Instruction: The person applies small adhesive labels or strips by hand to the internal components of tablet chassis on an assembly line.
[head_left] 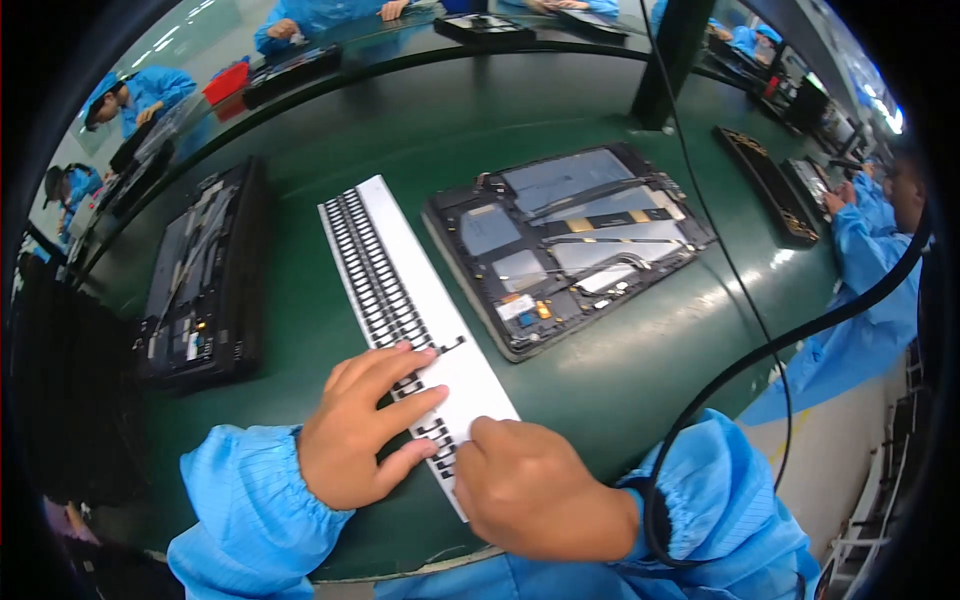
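A long white backing sheet point(415, 262) with rows of small black adhesive pieces lies slantwise on the green table. My left hand point(360, 430) rests flat on its near part, with the fingers spread across the pieces. Close beside it, my right hand point(525, 485) is closed at the sheet's near right edge, thumb and fingers pressed together. What those fingers pinch, if anything, is hidden. To the right of the sheet lies an opened tablet-like device point(585, 245), its inner parts, flat cables and small boards showing. Neither hand touches it.
A stack of similar opened black devices point(205, 275) stands at the left. A black tray point(768, 185) sits at the far right, near a co-worker's hand point(838, 198). A thick black cable point(790, 338) loops past my right wrist. A dark post point(665, 85) rises at the back.
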